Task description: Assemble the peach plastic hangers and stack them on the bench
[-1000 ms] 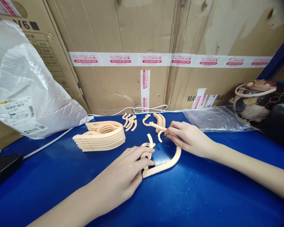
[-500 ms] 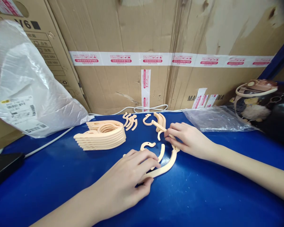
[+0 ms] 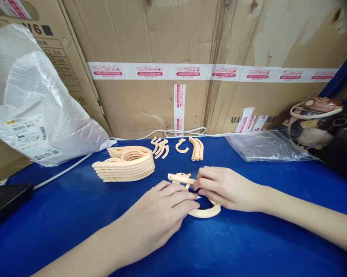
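Observation:
A beige plastic folding hanger lies bent into a curve on the blue table between my hands. My left hand rests over its left part, fingers bent down on it and the thumb hidden. The right hand pinches the hanger's other arm, whose free end points left. A loose hook piece lies just behind that arm, partly covered by it. Farther back are another hook, several curved arm pieces and a group of small hook pieces. A stack of folded hangers sits to the left.
Large cardboard boxes wall off the back of the blue table. A white plastic mailer bag leans at left, above a black object. At right lie a clear plastic bag and a bottle. A white cable runs behind.
My right hand has moved nearer and swung the hanger arm leftward, folding it toward the other arm. My left hand has shifted slightly right, its fingers now farther over the hanger.

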